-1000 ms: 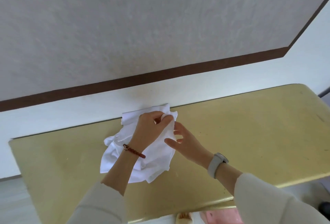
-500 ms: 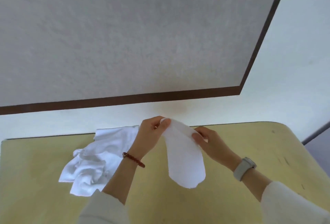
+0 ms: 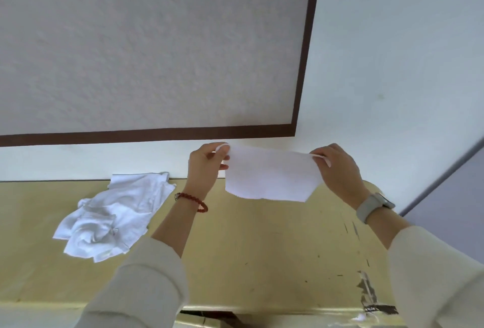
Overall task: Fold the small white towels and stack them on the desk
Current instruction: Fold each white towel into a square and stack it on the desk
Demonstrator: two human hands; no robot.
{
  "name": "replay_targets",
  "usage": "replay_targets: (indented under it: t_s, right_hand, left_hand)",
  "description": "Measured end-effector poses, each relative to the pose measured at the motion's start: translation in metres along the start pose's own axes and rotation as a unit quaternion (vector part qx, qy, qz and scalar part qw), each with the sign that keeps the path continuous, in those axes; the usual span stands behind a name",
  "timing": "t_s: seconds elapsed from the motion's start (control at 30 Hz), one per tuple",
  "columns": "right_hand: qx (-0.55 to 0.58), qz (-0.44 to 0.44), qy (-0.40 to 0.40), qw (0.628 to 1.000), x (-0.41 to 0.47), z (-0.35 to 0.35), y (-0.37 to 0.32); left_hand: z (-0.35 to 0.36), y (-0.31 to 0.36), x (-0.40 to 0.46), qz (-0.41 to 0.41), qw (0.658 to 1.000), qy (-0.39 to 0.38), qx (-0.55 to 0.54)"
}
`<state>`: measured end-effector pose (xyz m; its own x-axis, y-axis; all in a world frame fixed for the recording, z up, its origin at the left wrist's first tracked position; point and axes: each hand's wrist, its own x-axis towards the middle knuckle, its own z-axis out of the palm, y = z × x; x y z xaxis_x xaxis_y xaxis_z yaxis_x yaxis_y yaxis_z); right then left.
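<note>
Head view, looking forward and down. Small white towel (image 3: 271, 176) held up at frame centre, stretched flat between both hands, above the desk (image 3: 262, 249) and clear of it; thin, smooth cloth, roughly rectangular, lower corners cut in at an angle, bottom edge slightly wavy. Left hand (image 3: 207, 168) pinched shut on upper left corner, a small loop of cloth poking above the fingers. Right hand (image 3: 337, 170) pinched shut on upper right corner, a narrow strip of hem trailing over the knuckles. Red bead bracelet (image 3: 192, 200) on left wrist; grey-strapped watch (image 3: 374, 207) on right wrist. Cream sleeves (image 3: 136, 283) soft, loosely bunched, cut off by the lower edge.

Pile of white towels (image 3: 115, 217) crumpled at left of frame on desk, back edge against the wall; number of pieces not readable among the folds. Desk top yellow, glossy, scuffed and chipped toward lower right, rounded right corner partly hidden behind right forearm. Wall panel (image 3: 146, 47) above, grainy grey texture, dark brown border. Dark gap under the desk's front edge, contents unclear.
</note>
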<state>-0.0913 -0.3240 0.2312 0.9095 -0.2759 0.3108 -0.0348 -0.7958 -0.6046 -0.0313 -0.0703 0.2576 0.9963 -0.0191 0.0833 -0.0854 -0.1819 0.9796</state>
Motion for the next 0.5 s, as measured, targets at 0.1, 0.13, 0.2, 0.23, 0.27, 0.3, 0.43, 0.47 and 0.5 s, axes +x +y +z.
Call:
replay_targets:
  t_s: [0.1, 0.13, 0.2, 0.23, 0.27, 0.3, 0.43, 0.47, 0.5]
  right_hand:
    - [-0.009, -0.030, 0.058, 0.998, -0.008, -0.014, 0.003]
    - [-0.017, -0.037, 0.066, 0.997, -0.015, -0.015, 0.006]
    - [-0.038, -0.042, 0.066, 0.996, -0.038, -0.014, 0.015]
    - [-0.053, -0.042, 0.059, 0.996, -0.053, -0.011, 0.022]
    - [-0.070, -0.043, 0.048, 0.996, -0.069, -0.006, 0.031]
    - [-0.087, -0.044, 0.031, 0.995, -0.087, 0.001, 0.041]
    - [-0.123, 0.005, -0.081, 0.989, -0.167, 0.042, 0.091]
    - [-0.121, 0.029, -0.114, 0.986, -0.185, 0.052, 0.101]
    - [-0.117, 0.061, -0.146, 0.980, -0.200, 0.061, 0.108]
  left_hand:
    - [-0.005, -0.003, -0.008, 0.015, 1.000, -0.003, -0.016]
    - [-0.007, -0.009, -0.014, 0.014, 1.000, -0.010, -0.019]
    - [-0.010, -0.029, -0.029, 0.002, 1.000, -0.031, -0.006]
    - [-0.010, -0.043, -0.039, -0.005, 0.999, -0.045, 0.014]
    - [-0.009, -0.059, -0.050, -0.012, 0.997, -0.061, 0.038]
    - [-0.008, -0.076, -0.063, -0.022, 0.995, -0.078, 0.062]
    - [-0.001, -0.152, -0.112, -0.080, 0.971, -0.144, 0.175]
    - [0.000, -0.168, -0.122, -0.094, 0.962, -0.163, 0.196]
    - [0.002, -0.183, -0.130, -0.108, 0.953, -0.184, 0.216]
